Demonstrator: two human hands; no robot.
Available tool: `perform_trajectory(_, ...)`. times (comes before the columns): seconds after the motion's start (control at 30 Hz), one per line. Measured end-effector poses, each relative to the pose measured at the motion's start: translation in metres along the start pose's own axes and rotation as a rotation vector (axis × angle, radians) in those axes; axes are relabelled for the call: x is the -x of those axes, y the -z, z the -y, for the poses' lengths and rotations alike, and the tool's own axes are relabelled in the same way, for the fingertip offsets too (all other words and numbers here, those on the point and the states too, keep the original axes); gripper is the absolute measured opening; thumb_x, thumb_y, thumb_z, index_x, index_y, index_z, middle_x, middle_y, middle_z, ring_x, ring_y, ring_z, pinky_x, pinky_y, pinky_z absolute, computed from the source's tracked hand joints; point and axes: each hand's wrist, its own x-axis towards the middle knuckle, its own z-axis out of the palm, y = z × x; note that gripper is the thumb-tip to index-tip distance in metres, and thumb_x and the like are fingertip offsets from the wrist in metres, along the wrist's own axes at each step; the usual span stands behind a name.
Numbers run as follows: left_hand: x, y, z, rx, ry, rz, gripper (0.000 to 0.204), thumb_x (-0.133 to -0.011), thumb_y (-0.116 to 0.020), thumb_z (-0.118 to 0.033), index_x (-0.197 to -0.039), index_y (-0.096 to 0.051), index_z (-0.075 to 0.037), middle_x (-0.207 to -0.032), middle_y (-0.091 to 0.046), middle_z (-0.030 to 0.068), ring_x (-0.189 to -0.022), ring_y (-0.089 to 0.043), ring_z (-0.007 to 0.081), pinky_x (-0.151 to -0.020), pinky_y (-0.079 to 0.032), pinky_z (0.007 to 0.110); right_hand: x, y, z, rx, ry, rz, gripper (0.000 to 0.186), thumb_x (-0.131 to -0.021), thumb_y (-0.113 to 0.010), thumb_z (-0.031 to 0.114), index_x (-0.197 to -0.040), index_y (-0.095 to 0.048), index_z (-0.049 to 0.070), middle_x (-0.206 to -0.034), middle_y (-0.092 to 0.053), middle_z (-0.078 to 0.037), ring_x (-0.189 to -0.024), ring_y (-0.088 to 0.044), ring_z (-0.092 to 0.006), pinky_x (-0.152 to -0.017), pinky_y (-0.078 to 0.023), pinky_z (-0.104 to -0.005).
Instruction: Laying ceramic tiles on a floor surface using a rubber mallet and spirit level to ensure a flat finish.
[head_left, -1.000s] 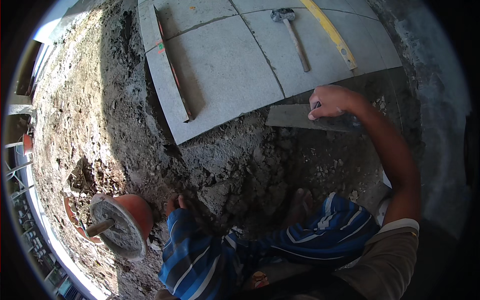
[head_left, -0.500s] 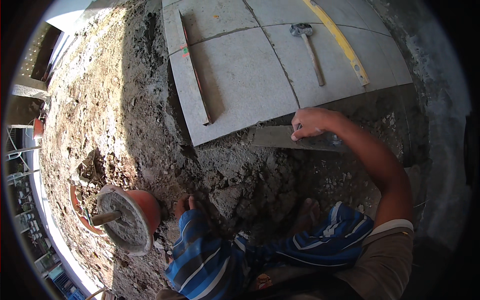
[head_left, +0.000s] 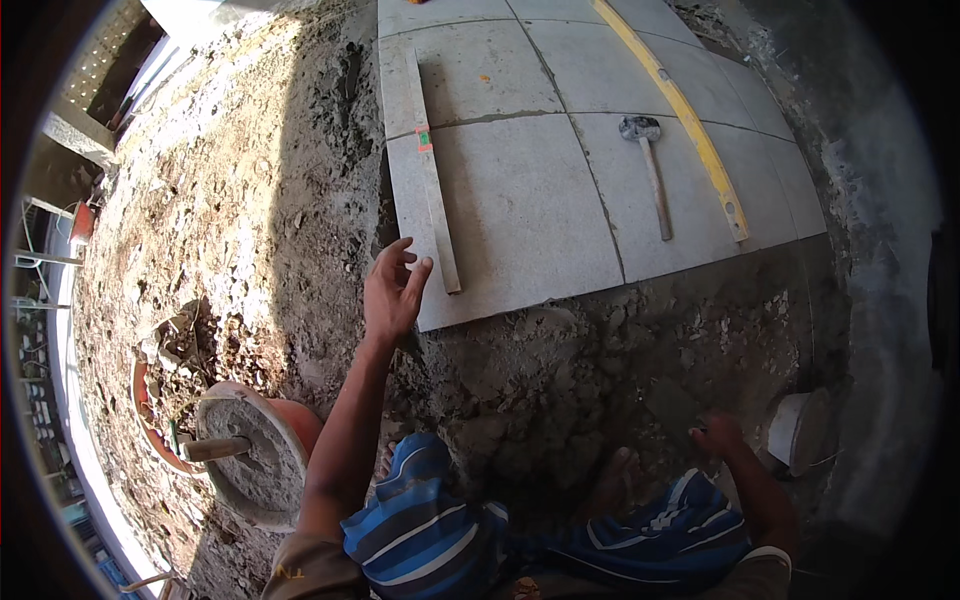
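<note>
My left hand [head_left: 393,295] reaches over the near left corner of the pale floor tiles [head_left: 530,230]. Its thumb and fingers are apart, with nothing between them. Just right of the fingertips, a long metal spirit level [head_left: 437,205] with a green vial lies on the tile. Low on the right, my right hand [head_left: 718,437] is closed round the handle of what looks like a trowel [head_left: 675,405]. The dark blade, hard to make out in shadow, is over the rough wet mortar [head_left: 540,380] before the tile edge.
A rubber mallet [head_left: 650,180] and a yellow spirit level [head_left: 685,125] lie on the right-hand tiles. At left stands a bucket [head_left: 300,425] of mortar with a wooden handle [head_left: 215,448] sticking out. A pale round container [head_left: 800,432] sits at far right. Bare soil [head_left: 200,230] stretches left.
My right hand has drawn back from the tile edge to the lower right. My left hand has come into view beside the metal level. The view has shifted, so the tiles appear lower.
</note>
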Motion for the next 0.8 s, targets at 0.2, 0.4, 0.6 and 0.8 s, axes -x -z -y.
perform_trajectory(0.2, -0.096, -0.027, 0.020, -0.193, -0.020, 0.078, 0.060, -0.101, -0.054, -0.050, -0.135, -0.057, 0.000, -0.127, -0.065, 0.0243, -0.098, -0.071, 0.0379, -0.091, -0.054, 0.047, -0.101, 0.117, 0.082, 0.055, 0.241, -0.185, 0.052, -0.089, -0.068, 0.047, -0.122, -0.068, 0.006, -0.118, -0.064, -0.022, -0.110, -0.064, -0.0394, -0.093, -0.052, -0.0506)
perform_trajectory(0.4, -0.105, -0.019, 0.034, -0.477, -0.248, 0.260, 0.058, -0.091, -0.065, -0.033, -0.140, -0.054, -0.004, -0.153, -0.048, 0.0226, -0.144, -0.042, 0.0401, -0.113, -0.038, 0.057, -0.287, 0.181, 0.138, -0.246, 0.086, -0.936, 0.056, -0.094, -0.067, 0.037, -0.131, -0.058, -0.003, -0.127, -0.059, -0.026, -0.123, -0.055, -0.0434, -0.103, -0.047, -0.0534)
perform_trajectory(0.6, -0.094, 0.019, 0.054, -0.902, -0.382, 0.572, 0.134, -0.060, -0.083, -0.072, -0.160, -0.028, -0.002, -0.168, -0.023, 0.0218, -0.157, -0.017, 0.0376, -0.120, -0.011, 0.073, -0.347, 0.217, 0.216, -0.352, -0.343, -0.841, 0.051, -0.094, -0.064, 0.032, -0.129, -0.057, -0.005, -0.140, -0.054, -0.029, -0.129, -0.052, -0.0473, -0.107, -0.047, -0.0502)
perform_trajectory(0.8, -0.099, 0.001, 0.048, -0.861, -0.449, 0.531, 0.153, -0.045, -0.080, -0.085, -0.159, -0.025, 0.001, -0.168, -0.021, 0.0220, -0.158, -0.016, 0.0360, -0.121, -0.010, 0.072, -0.363, 0.236, 0.187, -0.506, -0.358, -0.763, 0.047, -0.093, -0.060, 0.032, -0.120, -0.060, -0.007, -0.110, -0.069, -0.028, -0.103, -0.068, -0.0456, -0.094, -0.052, -0.0521)
